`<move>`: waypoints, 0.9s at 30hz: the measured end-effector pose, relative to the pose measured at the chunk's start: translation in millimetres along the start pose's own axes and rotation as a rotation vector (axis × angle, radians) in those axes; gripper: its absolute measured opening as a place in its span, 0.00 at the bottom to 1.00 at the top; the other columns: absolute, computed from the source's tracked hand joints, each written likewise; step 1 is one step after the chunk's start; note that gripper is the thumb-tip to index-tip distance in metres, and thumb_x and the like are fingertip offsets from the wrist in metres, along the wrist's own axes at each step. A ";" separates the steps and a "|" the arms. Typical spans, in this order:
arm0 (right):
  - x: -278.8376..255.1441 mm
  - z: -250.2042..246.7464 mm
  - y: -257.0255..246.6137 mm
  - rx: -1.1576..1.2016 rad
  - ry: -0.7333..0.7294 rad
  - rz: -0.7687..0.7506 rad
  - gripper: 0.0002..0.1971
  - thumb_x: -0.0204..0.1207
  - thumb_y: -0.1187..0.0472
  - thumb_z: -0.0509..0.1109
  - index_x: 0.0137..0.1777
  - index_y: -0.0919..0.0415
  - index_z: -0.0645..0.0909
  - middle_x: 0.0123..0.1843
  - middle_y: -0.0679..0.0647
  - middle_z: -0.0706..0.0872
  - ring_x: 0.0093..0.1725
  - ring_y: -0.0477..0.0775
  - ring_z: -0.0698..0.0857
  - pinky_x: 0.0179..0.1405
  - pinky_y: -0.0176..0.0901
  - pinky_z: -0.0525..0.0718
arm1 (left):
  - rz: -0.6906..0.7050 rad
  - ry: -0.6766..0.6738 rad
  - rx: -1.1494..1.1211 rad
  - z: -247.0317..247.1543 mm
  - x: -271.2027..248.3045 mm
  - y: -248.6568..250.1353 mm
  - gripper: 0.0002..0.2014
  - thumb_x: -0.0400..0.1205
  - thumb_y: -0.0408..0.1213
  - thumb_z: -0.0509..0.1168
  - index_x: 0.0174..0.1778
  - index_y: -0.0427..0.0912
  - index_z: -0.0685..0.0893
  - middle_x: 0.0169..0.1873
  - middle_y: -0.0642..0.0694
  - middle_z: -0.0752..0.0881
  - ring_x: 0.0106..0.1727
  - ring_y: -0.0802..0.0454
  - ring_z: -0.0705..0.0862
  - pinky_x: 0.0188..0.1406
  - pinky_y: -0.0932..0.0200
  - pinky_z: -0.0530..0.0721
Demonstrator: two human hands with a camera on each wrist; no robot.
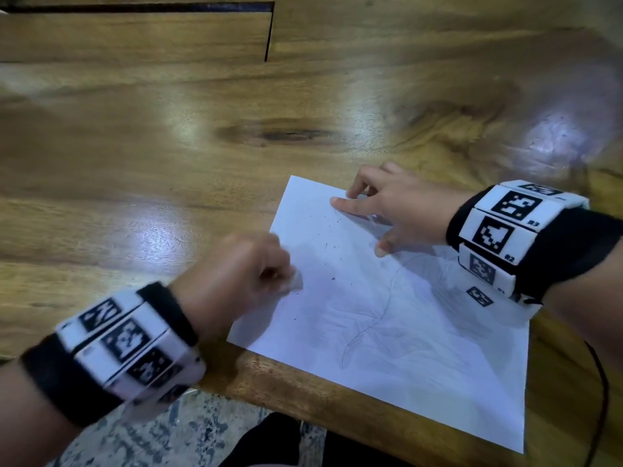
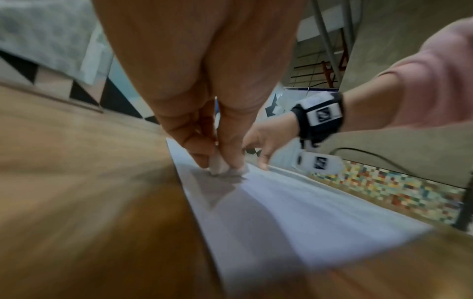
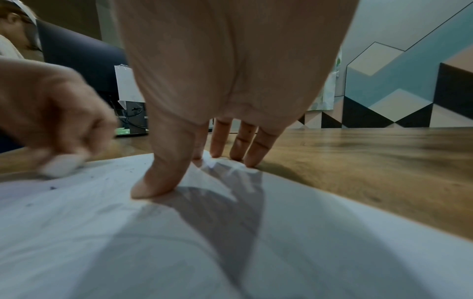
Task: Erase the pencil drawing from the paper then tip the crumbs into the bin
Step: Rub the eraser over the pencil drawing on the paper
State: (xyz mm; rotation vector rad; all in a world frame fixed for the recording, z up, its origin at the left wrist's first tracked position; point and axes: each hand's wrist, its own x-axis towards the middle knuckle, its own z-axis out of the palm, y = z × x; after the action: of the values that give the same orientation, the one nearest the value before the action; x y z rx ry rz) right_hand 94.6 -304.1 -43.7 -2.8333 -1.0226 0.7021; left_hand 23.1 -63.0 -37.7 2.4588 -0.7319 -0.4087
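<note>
Paper: the white sheet of paper [image 1: 404, 348] lies flat on my wooden table [image 1: 168, 146], skewed, one corner reaching the table's near edge.
Left hand: my left hand [image 1: 242, 274] sits at the paper's left edge, fingers curled and clamped round a white eraser [image 1: 296, 281]; the eraser's lower end touches the sheet. The hand is smeared with blur in the head view, so I cannot tell which fingers do the pinching there; in my left wrist view thumb and fingertips [image 2: 202, 149] close on the eraser [image 2: 219, 164] from both sides.
Right hand: my right hand [image 1: 401, 210] is on the paper's far right edge, fingers straight and spread apart, the thumb tip [image 3: 151, 188] pressed on the sheet [image 3: 230, 252], the other fingertips [image 3: 217, 145] down at the edge where paper meets table.
Pencil drawing: faint grey curved lines [image 1: 371, 325] cross the middle of the paper; too pale for me to say what they depict.
Crumbs: dark specks [image 1: 332, 264] are scattered on the paper between my two hands, some just beside the eraser.
Hidden: the paper's right corner is covered by my right wristband [image 1: 505, 237]; my left wristband [image 1: 131, 345] is blurred.
Bin: not visible in any view.
Cable: a thin black cable [image 1: 603, 399] runs past the paper's right side, cut off at the frame edge.
</note>
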 end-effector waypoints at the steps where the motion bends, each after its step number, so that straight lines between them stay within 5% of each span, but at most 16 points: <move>1: 0.4 0.5 0.3 -0.008 -0.003 0.001 0.43 0.67 0.49 0.76 0.80 0.38 0.56 0.71 0.46 0.63 0.62 0.51 0.62 0.60 0.43 0.73 | -0.021 -0.063 -0.023 1.2 -13.6 1.1 0.18 0.71 0.55 0.61 0.28 0.43 0.82 0.26 0.53 0.79 0.30 0.59 0.74 0.27 0.66 0.69; 5: 1.3 1.0 0.6 -0.024 -0.004 -0.012 0.43 0.67 0.47 0.75 0.80 0.39 0.56 0.71 0.46 0.63 0.63 0.52 0.63 0.56 0.37 0.69 | -0.069 -0.083 -0.052 -1.8 -11.3 -3.5 0.11 0.68 0.49 0.69 0.29 0.45 0.83 0.26 0.59 0.79 0.30 0.66 0.77 0.28 0.69 0.70; 9: 0.6 2.3 2.9 -0.013 0.004 -0.020 0.43 0.67 0.46 0.75 0.80 0.38 0.56 0.71 0.46 0.63 0.57 0.46 0.58 0.50 0.35 0.64 | -0.091 0.105 0.049 -1.9 27.1 -2.4 0.07 0.71 0.37 0.72 0.32 0.38 0.84 0.32 0.44 0.85 0.35 0.48 0.80 0.33 0.69 0.71; 16: 1.7 3.2 3.5 -0.019 0.001 -0.018 0.44 0.68 0.48 0.76 0.80 0.38 0.55 0.72 0.46 0.62 0.60 0.48 0.59 0.52 0.34 0.63 | -0.088 -0.114 -0.099 8.1 -32.3 -1.7 0.14 0.72 0.54 0.65 0.29 0.48 0.78 0.27 0.60 0.75 0.31 0.67 0.74 0.30 0.68 0.71; 19: 1.3 2.7 3.6 -0.016 0.015 -0.028 0.44 0.67 0.48 0.76 0.80 0.38 0.55 0.71 0.46 0.62 0.56 0.44 0.55 0.52 0.36 0.65 | -0.123 0.035 -0.094 0.8 -7.6 -0.8 0.10 0.69 0.49 0.70 0.32 0.46 0.84 0.30 0.56 0.83 0.32 0.61 0.79 0.30 0.69 0.73; 23: 0.8 1.0 1.5 -0.016 0.002 -0.019 0.44 0.68 0.50 0.76 0.80 0.39 0.55 0.72 0.46 0.62 0.61 0.49 0.61 0.57 0.38 0.70 | -0.190 0.178 0.038 -4.5 37.7 -1.3 0.03 0.72 0.33 0.71 0.39 0.38 0.84 0.34 0.43 0.85 0.35 0.47 0.79 0.31 0.71 0.71; 27: 0.5 1.1 2.6 -0.015 0.003 -0.018 0.43 0.69 0.49 0.75 0.80 0.39 0.55 0.72 0.46 0.61 0.64 0.50 0.60 0.52 0.33 0.62 | -0.080 0.067 -0.005 4.0 2.2 -3.8 0.11 0.73 0.45 0.67 0.29 0.43 0.79 0.26 0.54 0.76 0.29 0.62 0.73 0.28 0.65 0.67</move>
State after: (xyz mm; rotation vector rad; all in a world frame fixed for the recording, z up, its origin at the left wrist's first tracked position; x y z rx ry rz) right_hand 96.1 -305.9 -45.4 -2.8336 -1.0563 0.6913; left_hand 24.7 -63.2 -43.4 2.4899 -0.6061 -0.3558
